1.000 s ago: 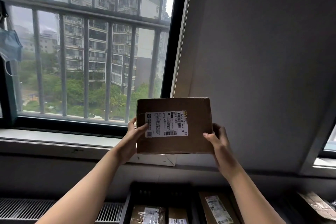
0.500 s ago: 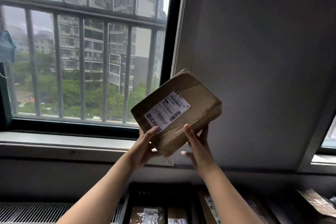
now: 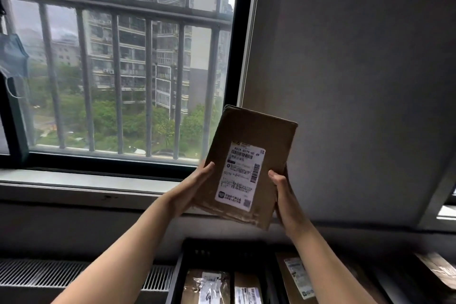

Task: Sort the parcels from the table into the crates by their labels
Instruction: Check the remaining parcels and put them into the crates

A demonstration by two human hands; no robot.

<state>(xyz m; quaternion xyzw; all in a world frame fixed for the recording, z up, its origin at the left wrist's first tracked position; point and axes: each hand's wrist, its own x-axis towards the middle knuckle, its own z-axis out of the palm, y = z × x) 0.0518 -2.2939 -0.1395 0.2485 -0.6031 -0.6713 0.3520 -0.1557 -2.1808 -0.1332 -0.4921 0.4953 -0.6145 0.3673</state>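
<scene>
Seen from the head camera, a brown cardboard parcel is held up in the air in front of the grey wall, just right of the barred window. It stands on end, tilted a little to the right, with its white label facing the camera. The left hand grips the parcel's lower left edge, thumb on the front face and fingers wrapped behind it. The right hand grips the lower right edge the same way, thumb on the front beside the label. Both sets of fingers are clasped on the parcel.

Below the hands, at the near edge, sits a black crate with two parcels in it: one wrapped in shiny plastic and a brown one touching its right side. Just right of the crate lies another brown parcel with a white label. A blue face mask hangs at the far left of the window, above the sill.
</scene>
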